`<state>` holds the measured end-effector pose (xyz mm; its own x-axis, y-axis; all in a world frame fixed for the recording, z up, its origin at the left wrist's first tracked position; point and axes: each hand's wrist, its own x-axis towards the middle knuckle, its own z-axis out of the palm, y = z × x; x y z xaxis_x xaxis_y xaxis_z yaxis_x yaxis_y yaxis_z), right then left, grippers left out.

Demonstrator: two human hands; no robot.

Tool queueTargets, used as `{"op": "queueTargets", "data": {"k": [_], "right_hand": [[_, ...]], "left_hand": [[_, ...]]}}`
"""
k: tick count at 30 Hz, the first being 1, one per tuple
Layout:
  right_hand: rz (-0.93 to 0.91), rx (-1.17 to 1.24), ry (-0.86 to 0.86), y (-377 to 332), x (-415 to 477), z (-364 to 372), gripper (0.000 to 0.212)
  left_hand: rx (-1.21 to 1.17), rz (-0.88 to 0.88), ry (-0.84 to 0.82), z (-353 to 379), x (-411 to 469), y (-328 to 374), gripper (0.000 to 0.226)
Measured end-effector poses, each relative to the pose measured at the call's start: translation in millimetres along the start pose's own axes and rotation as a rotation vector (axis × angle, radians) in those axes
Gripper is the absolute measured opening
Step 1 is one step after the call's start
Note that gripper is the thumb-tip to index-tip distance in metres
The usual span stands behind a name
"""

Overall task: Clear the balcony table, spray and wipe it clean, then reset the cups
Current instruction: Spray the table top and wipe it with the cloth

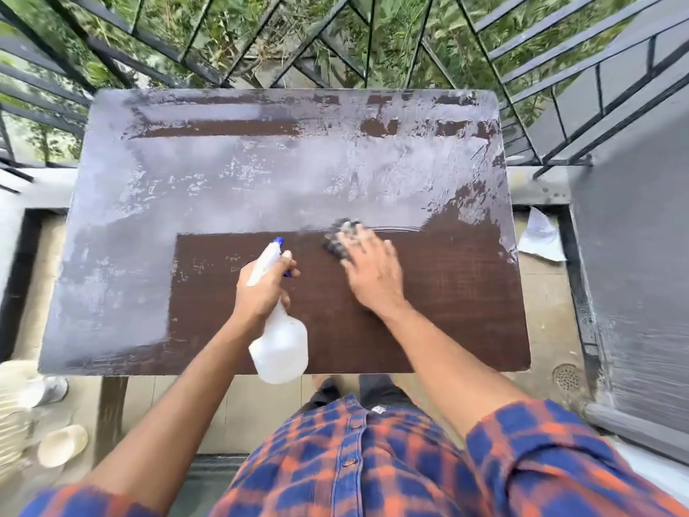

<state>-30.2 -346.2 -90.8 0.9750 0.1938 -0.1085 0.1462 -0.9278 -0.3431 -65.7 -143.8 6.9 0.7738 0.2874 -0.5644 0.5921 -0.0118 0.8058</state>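
Observation:
The balcony table [123, 233] is a brown board coated with pale grey dust over its far and left parts; the near right part shows dark brown wood. My left hand [261, 289] grips a white spray bottle [281, 348] with a blue nozzle, held above the table's near middle. My right hand [371, 272] presses a dark grey cloth [341, 236] flat on the table at the border between dusty and brown areas; the hand is blurred. A cup [61, 444] lies on the floor at the lower left.
A black metal railing [238, 42] runs behind and beside the table, with greenery beyond. A grey wall [634, 255] stands at the right. White crumpled paper [540, 236] lies beside the table's right edge. A floor drain [566, 376] is near my feet.

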Motion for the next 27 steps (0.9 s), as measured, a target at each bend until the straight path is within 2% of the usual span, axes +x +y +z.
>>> {"op": "queueTargets", "data": {"k": [3,6,9,12,13,16,20,22,24,25,27], "right_hand": [[0.333,-0.029,0.161,107.8,3.1,-30.9,0.055],[0.626,0.083,0.273,192.0,-7.8,-61.4,0.052],[0.765,0.116,0.311,198.9,-3.0,-62.7,0.053],[0.956,0.156,0.390,161.4,19.1,-52.2,0.055],[0.951,0.177,0.377,141.1,27.7,-49.6,0.057],[0.644,0.125,0.230,65.0,48.3,-36.8,0.058],[-0.004,0.077,-0.019,-29.6,42.7,1.2,0.061],[-0.254,0.049,-0.087,-45.1,31.6,12.5,0.055],[-0.373,0.053,-0.067,-29.9,37.5,11.0,0.051],[-0.376,0.052,-0.049,-14.4,45.1,6.0,0.051],[-0.254,0.059,0.016,27.4,62.8,-10.8,0.051]], "left_hand": [[-0.030,-0.006,-0.003,12.9,0.3,3.1,0.027],[-0.050,-0.004,0.009,23.6,-0.6,5.5,0.027],[-0.067,-0.013,0.030,32.2,0.3,9.7,0.027],[-0.069,-0.012,0.046,37.7,0.3,10.5,0.027],[-0.067,-0.013,0.053,38.7,0.2,10.8,0.029],[-0.052,-0.021,0.070,40.3,0.5,13.6,0.033],[-0.056,-0.024,0.115,38.8,3.4,16.1,0.031],[-0.085,-0.022,0.121,37.7,4.2,17.7,0.036],[-0.079,-0.006,0.123,36.8,5.2,20.3,0.033],[-0.073,-0.005,0.128,36.1,5.5,21.6,0.031],[-0.074,-0.017,0.141,35.1,6.5,22.8,0.029]]}}
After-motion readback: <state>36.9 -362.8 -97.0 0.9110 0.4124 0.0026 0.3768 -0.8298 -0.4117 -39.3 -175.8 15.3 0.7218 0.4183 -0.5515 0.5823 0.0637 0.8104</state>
